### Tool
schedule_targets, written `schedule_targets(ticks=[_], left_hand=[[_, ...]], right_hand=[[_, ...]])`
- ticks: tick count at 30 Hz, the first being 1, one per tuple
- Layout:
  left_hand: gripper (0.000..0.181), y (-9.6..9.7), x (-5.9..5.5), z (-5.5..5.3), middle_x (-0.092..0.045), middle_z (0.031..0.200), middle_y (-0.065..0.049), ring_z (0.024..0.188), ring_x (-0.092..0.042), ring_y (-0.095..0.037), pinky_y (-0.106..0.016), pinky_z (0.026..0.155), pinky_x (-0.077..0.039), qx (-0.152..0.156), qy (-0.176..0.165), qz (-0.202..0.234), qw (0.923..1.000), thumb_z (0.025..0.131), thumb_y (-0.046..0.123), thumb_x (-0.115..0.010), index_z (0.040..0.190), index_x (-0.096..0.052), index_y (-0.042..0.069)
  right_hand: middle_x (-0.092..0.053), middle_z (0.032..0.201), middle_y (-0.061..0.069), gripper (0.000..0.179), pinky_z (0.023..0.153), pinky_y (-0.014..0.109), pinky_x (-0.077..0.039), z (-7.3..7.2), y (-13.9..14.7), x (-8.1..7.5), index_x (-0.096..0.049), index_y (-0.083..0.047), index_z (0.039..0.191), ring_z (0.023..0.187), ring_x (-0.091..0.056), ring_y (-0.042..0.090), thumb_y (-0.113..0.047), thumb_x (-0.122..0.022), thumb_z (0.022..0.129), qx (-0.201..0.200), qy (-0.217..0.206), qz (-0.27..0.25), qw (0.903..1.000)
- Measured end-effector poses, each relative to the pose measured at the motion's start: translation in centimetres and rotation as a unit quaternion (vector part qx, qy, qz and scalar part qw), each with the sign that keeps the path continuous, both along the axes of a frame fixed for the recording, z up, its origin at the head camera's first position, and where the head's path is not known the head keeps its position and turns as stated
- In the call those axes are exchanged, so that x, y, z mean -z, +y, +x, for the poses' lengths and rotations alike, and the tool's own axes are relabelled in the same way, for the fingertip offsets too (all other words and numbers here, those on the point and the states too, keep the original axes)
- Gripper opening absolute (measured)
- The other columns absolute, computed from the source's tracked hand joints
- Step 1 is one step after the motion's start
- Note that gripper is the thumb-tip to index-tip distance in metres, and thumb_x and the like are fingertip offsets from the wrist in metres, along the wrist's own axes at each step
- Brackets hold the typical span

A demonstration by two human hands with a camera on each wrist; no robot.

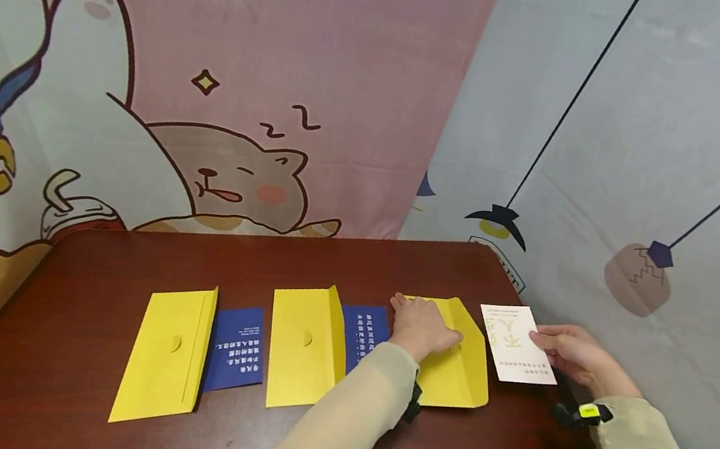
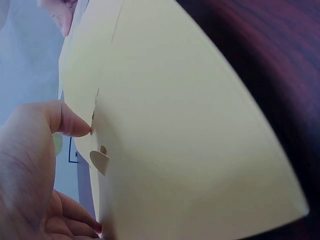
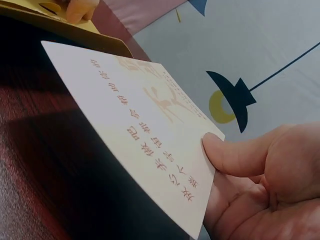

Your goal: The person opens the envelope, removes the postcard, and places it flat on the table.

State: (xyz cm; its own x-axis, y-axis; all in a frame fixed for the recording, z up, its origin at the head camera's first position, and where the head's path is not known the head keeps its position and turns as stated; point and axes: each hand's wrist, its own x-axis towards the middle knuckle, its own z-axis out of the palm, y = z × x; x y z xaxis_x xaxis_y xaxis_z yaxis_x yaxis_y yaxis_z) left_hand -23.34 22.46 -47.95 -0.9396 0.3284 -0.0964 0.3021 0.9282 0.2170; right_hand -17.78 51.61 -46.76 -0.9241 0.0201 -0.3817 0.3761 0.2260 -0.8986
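Observation:
My left hand [image 1: 420, 329] lies across the rightmost yellow envelope [image 1: 457, 378], whose flap opens to the right. In the left wrist view, its thumb [image 2: 72, 122] touches the envelope near the cut slot, and the curled fingers hold the body farther along. My right hand [image 1: 578, 356] pinches a white card [image 1: 513, 355] by its right edge, just right of that envelope. The card carries gold characters and small printed text. In the right wrist view the thumb [image 3: 235, 155] presses on the card's face, while the fingers are mostly hidden beneath it.
Farther left on the brown table [image 1: 223, 434] lie a middle yellow envelope [image 1: 303, 346] and a left yellow envelope [image 1: 161, 354]. A blue card [image 1: 237, 352] with white writing sits between them. Another blue card [image 1: 365, 331] is partly covered. A cartoon cloth [image 1: 364, 88] hangs behind.

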Motion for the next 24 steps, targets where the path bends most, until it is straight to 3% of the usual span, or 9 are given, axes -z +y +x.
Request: schedule_targets(ticks=[5,11,14,17,24], left_hand=[[0.070,-0.1,0.0,0.0,-0.077,0.116,-0.007,0.139,-0.053,-0.044,-0.061,0.118,-0.035,0.000,0.004,0.003,1.0000,0.085,0.079,-0.058,0.089,-0.081,0.013],[0.067,-0.2,-0.1,0.2,-0.077,0.112,-0.006,0.140,-0.052,-0.042,-0.060,0.119,-0.034,-0.002,0.003,0.008,1.0000,0.087,0.078,-0.058,0.086,-0.079,0.014],[0.068,-0.3,-0.1,0.3,-0.076,0.117,-0.006,0.140,-0.052,-0.041,-0.060,0.119,-0.033,-0.004,0.006,0.009,0.9999,0.087,0.077,-0.058,0.093,-0.080,0.014],[0.071,-0.2,0.0,0.3,-0.074,0.125,-0.006,0.140,-0.053,-0.039,-0.061,0.119,-0.033,-0.001,0.007,0.007,0.9999,0.087,0.077,-0.057,0.106,-0.082,0.014],[0.069,-0.2,0.1,0.3,-0.075,0.121,-0.006,0.137,-0.055,-0.040,-0.061,0.118,-0.035,-0.003,0.009,0.013,0.9999,0.086,0.076,-0.058,0.103,-0.082,0.014]], right_hand=[[-0.075,0.091,0.002,0.046,0.073,0.034,-0.062,0.2,0.3,0.3,-0.047,0.026,0.135,0.080,-0.072,0.015,-0.010,-0.060,0.108,0.009,0.002,0.021,0.9997],[-0.073,0.090,0.000,0.055,0.072,0.032,-0.061,0.3,-0.1,1.1,-0.041,0.029,0.138,0.079,-0.069,0.013,-0.010,-0.062,0.106,0.022,0.007,0.062,0.9978],[-0.072,0.093,0.001,0.058,0.073,0.032,-0.060,0.3,-0.7,1.5,-0.038,0.030,0.140,0.082,-0.068,0.013,-0.010,-0.062,0.106,0.022,0.006,0.081,0.9964],[-0.072,0.094,0.004,0.057,0.073,0.033,-0.060,0.3,-1.3,1.6,-0.039,0.030,0.140,0.083,-0.068,0.015,-0.009,-0.063,0.106,0.030,-0.002,0.098,0.9947],[-0.072,0.099,0.011,0.054,0.071,0.031,-0.060,0.1,-2.3,1.5,-0.046,0.028,0.137,0.081,-0.068,0.015,-0.009,-0.066,0.103,0.049,-0.008,0.131,0.9902]])
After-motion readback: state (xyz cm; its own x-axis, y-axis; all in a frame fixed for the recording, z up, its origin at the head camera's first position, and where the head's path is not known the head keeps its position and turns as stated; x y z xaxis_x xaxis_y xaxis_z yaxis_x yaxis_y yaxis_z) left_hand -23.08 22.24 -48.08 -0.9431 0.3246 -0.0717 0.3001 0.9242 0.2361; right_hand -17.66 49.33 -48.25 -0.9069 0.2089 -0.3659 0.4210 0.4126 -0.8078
